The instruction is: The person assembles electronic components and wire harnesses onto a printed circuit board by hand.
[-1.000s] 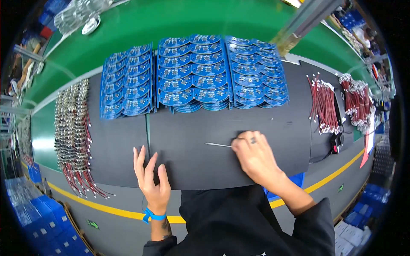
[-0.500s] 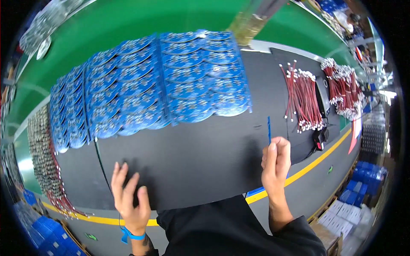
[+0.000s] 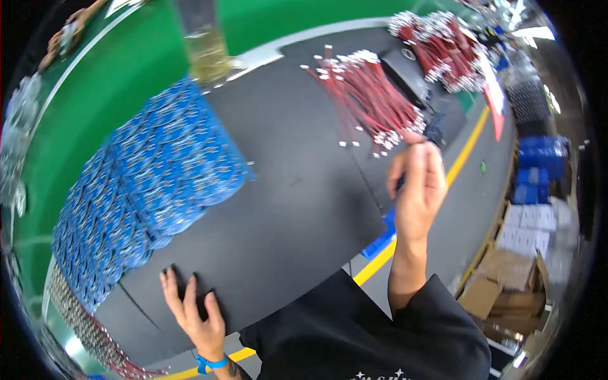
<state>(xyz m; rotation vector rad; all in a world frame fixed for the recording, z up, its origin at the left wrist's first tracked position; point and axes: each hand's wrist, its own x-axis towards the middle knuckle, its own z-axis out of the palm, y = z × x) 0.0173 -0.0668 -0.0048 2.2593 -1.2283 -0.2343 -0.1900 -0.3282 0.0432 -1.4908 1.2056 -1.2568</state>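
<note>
My left hand (image 3: 201,323) is over the near left part of the black work surface (image 3: 285,234), fingers spread, holding nothing. A blue band circles its wrist. My right hand (image 3: 419,183), fingers curled, is at the right side, just beside the near end of a bundle of red cables (image 3: 373,95) with white plugs. A bit of a thin blue strip (image 3: 400,183) shows at its curled fingers; the rest is hidden. Left of centre, overlapping rows of blue circuit boards (image 3: 171,158) cover the surface. The boards' right edge is well apart from my right hand.
A dark device (image 3: 405,75) lies beside the cables, with more bundled red cables (image 3: 443,47) beyond. Grey-and-red wired parts (image 3: 95,335) line the left edge. A post (image 3: 206,47) stands at the far edge. Below the right edge are a blue box (image 3: 382,240) and floor cartons (image 3: 506,272).
The view has turned right, so the boards appear farther left. My right hand has moved to the cables; the blue strip, upright before, is now mostly hidden. My left hand stays spread.
</note>
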